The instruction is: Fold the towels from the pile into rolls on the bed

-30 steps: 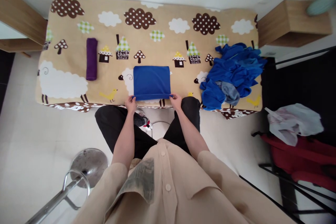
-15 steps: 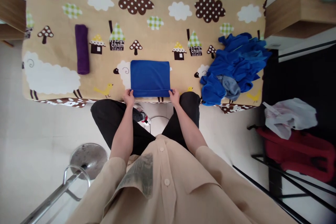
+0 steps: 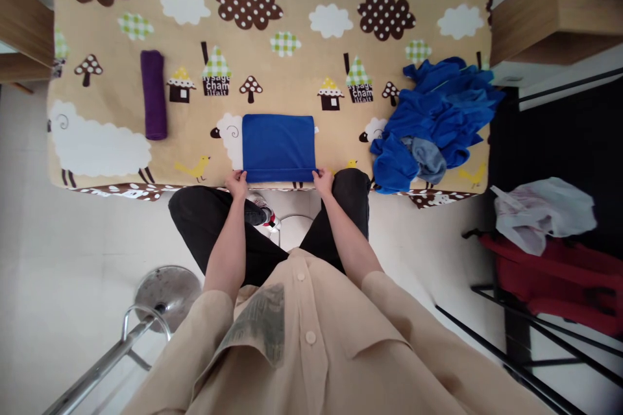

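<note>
A blue cloth [image 3: 279,142], folded into a flat rectangle, lies at the front edge of the patterned bedspread [image 3: 292,87]. A narrow strip is turned over along its near side. My left hand [image 3: 237,183] pinches the near left corner of that strip. At the near right corner my right hand [image 3: 323,181] pinches the cloth in the same way. To the left lies a rolled purple cloth [image 3: 154,96]. On the right is a crumpled heap of blue cloths [image 3: 438,110], with a grey-blue cloth [image 3: 428,159] at its near side.
Wooden furniture [image 3: 549,13] stands at the right end of the bed. A metal stool [image 3: 168,295] is on the floor at the left. A white plastic bag [image 3: 545,211] lies on a red bag [image 3: 555,272] at the right, by black metal bars.
Both hands stay at the cloth's near corners. The turned strip lies flatter against the cloth now. The whole view has shifted very slightly.
</note>
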